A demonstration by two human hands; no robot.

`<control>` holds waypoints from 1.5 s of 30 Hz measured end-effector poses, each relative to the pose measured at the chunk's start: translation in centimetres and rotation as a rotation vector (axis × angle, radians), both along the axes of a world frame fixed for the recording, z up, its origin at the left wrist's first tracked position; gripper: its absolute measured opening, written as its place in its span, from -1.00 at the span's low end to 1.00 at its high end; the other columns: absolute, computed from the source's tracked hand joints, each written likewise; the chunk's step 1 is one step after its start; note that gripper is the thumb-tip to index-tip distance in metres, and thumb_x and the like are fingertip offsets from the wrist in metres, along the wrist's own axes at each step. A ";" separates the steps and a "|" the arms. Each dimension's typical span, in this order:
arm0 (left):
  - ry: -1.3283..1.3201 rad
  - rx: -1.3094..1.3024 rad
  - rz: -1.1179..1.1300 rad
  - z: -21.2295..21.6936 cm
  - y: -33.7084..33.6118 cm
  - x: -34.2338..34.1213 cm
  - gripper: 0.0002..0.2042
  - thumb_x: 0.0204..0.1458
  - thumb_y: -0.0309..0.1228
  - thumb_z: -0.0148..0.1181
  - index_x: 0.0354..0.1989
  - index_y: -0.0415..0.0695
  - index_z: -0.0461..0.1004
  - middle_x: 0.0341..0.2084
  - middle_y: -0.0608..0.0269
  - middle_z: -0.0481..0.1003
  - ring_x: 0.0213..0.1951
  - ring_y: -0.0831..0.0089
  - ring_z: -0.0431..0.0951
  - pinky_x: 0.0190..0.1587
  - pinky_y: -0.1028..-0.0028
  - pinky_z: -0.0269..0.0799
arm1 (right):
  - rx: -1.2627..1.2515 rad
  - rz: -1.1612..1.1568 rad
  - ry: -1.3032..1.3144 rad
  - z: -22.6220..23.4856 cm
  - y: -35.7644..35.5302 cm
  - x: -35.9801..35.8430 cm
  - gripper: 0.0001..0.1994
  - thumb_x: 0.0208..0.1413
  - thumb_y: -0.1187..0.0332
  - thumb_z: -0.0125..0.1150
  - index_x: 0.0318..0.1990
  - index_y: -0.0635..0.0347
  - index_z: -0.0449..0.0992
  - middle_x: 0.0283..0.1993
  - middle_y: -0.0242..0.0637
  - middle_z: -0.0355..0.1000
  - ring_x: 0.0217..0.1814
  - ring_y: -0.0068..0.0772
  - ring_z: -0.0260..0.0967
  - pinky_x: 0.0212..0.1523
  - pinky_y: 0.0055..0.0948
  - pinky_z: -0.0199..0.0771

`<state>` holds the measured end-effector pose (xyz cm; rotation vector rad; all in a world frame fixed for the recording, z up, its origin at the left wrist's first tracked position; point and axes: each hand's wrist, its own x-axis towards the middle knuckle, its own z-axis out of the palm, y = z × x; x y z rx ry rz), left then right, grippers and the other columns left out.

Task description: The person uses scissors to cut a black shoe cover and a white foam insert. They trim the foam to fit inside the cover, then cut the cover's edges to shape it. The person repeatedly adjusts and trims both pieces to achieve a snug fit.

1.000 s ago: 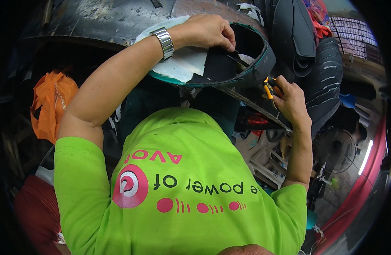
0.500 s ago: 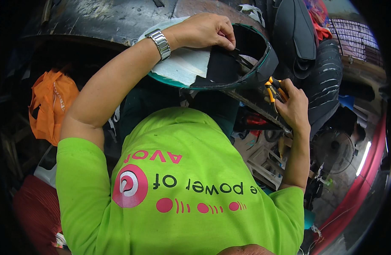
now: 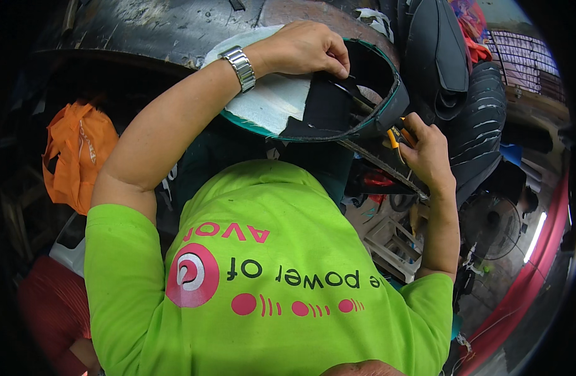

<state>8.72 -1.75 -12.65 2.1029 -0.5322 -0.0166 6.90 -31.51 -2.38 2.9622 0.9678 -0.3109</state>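
Note:
A curved black panel (image 3: 390, 111) with a green edge and a white inner lining (image 3: 270, 100) rests at the table's near edge and bends round into a loop. My left hand (image 3: 316, 47) lies over its far side, finger and thumb pinched at a tiny thin item I cannot make out. My right hand (image 3: 427, 147) grips pliers with yellow and black handles (image 3: 395, 139) beside the panel's right end. Their jaws are hard to see; a slender metal-looking piece (image 3: 361, 100) shows inside the loop.
Behind the panel stretches a worn dark table (image 3: 131, 31). Stacked black molded pieces (image 3: 435, 50) stand at the right. An orange bag (image 3: 78, 156) hangs at the left. Lower right are a pale plastic stool (image 3: 394, 247) and a fan (image 3: 490, 225).
My right hand and the pliers have shifted slightly left, closer to the panel's end. The panel has moved a little nearer to me, and my left hand keeps its pinch.

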 end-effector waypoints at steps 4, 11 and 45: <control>-0.047 -0.027 0.014 -0.3 0.0 0.0 -0.81 0.00 -0.19 0.36 -0.28 0.05 0.72 -0.37 0.31 0.68 -0.31 0.41 0.65 -0.19 0.43 0.46 | 0.041 -0.050 0.074 0.0 0.3 0.3 -0.68 -0.08 0.27 0.44 -0.32 0.20 0.40 -0.51 -0.08 0.47 -0.42 0.09 0.45 -0.37 -0.16 0.38; -0.021 -0.007 0.025 -0.3 0.0 0.1 -0.81 0.02 -0.19 0.35 -0.27 0.03 0.72 -0.36 0.29 0.68 -0.29 0.38 0.65 -0.16 0.41 0.47 | -0.134 0.077 -0.068 0.7 0.8 -0.6 -0.68 -0.17 0.37 0.42 -0.30 0.16 0.38 -0.47 -0.16 0.48 -0.39 -0.03 0.45 -0.31 -0.22 0.33; 0.053 -0.320 -0.044 -0.9 1.5 0.8 -0.81 0.17 -0.36 0.24 -0.24 -0.27 0.58 -0.19 0.34 0.47 -0.15 0.56 0.47 -0.01 0.56 0.37 | 0.057 -0.115 0.078 -0.9 2.0 -1.8 -0.67 -0.18 0.38 0.39 -0.21 0.19 0.47 -0.46 -0.08 0.51 -0.35 0.06 0.50 -0.23 -0.14 0.46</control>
